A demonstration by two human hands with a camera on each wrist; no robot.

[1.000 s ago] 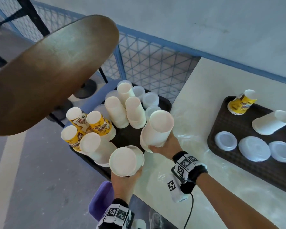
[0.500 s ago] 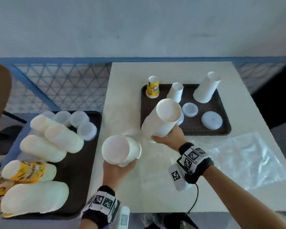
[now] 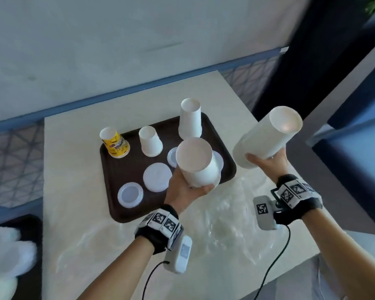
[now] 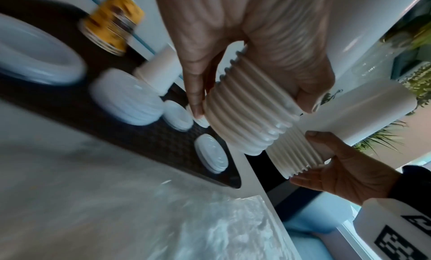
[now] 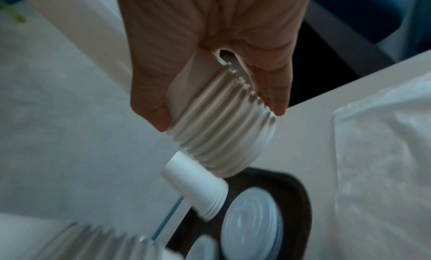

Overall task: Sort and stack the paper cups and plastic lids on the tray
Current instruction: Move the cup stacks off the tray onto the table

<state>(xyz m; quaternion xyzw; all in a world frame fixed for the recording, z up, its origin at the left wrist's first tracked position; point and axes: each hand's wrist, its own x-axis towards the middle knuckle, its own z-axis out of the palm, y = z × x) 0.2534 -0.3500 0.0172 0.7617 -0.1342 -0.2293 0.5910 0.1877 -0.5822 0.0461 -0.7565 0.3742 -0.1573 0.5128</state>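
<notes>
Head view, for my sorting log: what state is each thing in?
Left hand: grips a wide cup stack, bottoms up, above the tray.
Right hand: grips a tall cup stack, tilted, right of the tray.
Yellow cup: upside down on the tray.
Lids: flat on the tray.

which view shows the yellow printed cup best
The head view: the yellow printed cup stands upside down at the tray's far left corner, whole and sharp. The left wrist view catches it only as a blur. The right wrist view does not show it.
</notes>
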